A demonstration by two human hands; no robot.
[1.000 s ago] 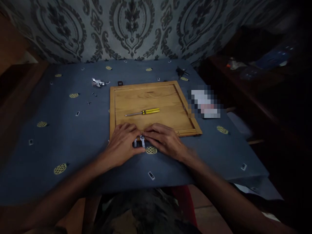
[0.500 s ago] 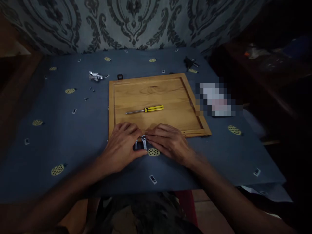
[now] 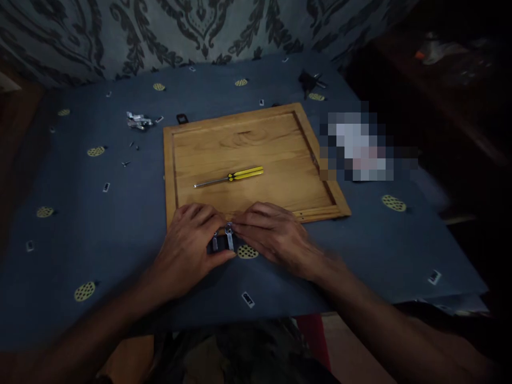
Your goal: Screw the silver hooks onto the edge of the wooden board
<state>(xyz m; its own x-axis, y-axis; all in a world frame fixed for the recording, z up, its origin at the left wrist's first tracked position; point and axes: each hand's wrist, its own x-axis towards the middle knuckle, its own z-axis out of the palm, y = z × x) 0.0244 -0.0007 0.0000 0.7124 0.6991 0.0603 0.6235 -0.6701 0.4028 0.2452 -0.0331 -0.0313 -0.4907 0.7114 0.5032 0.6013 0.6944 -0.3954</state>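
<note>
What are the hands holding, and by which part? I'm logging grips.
Both the left hand and right hand pinch a small metal hinge at its upper end.

Dim, grainy, softly blurred throughout; darkest beyond the tabletop's (image 3: 120, 224) right edge, bowed toward the far corners; one pixelated patch.

The tablecloth (image 3: 120, 224) is dark blue, dotted with pale yellow perforated discs and small black-and-white rectangles. The wooden panel (image 3: 280, 144) is honey-brown with a visible grain swirl. The screwdriver (image 3: 230, 177) has a yellow handle with a black stripe and a silver shaft. The hinge (image 3: 224, 240) is silver. The wallpaper (image 3: 208, 26) is grey with dark damask ornaments.
</note>
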